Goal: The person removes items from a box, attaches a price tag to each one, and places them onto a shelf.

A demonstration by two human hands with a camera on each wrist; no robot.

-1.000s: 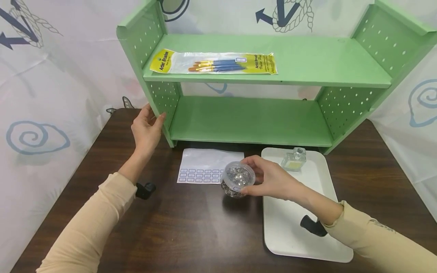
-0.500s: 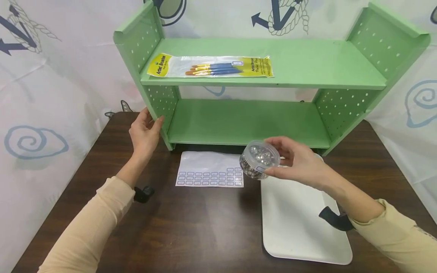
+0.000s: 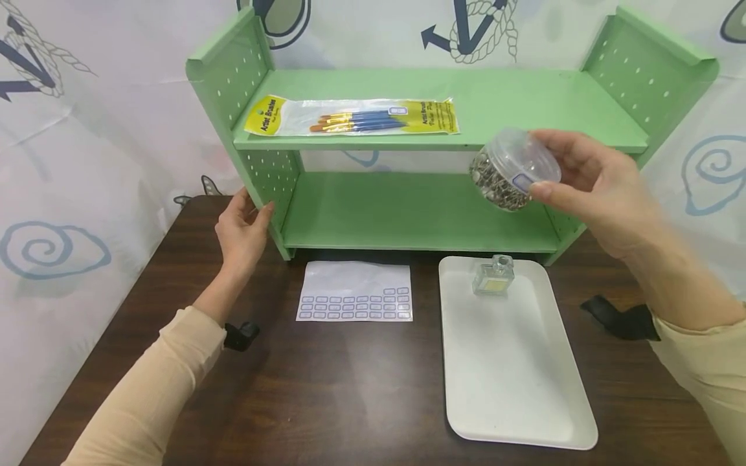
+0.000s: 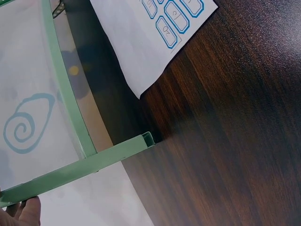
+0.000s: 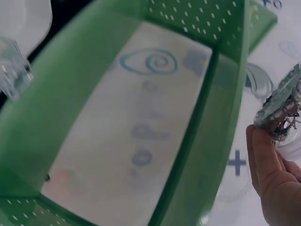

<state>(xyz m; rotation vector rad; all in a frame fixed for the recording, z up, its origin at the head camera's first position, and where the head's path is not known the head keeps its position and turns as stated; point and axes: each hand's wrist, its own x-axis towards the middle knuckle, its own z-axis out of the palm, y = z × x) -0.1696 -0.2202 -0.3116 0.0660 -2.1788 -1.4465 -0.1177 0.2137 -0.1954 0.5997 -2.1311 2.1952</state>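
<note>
My right hand (image 3: 606, 188) holds a clear round plastic jar (image 3: 495, 178) by its side, tilted, in front of the upper board of a green two-tier shelf (image 3: 408, 217). Small silvery metal pieces, seemingly pins, fill the jar, and a little blue-bordered label sits on its lid edge. The right wrist view shows the jar (image 5: 280, 110) partly cut off above the right fingers (image 5: 265, 160). At the shelf's left end, my left hand (image 3: 240, 226) grips the front edge of the side panel, thumb on the inner side. Only its fingertips (image 4: 30, 212) show in the left wrist view.
A packet of paintbrushes (image 3: 355, 118) lies on the upper board's left half. Below the shelf, a sheet of labels (image 3: 355, 278) lies on the dark wooden table (image 3: 326, 388). On the right is a white tray (image 3: 513, 375) bearing a square glass bottle (image 3: 493, 278).
My right hand has lifted the jar from above the label sheet, up and to the right, to the upper board's level. My left hand keeps its grip on the shelf.
</note>
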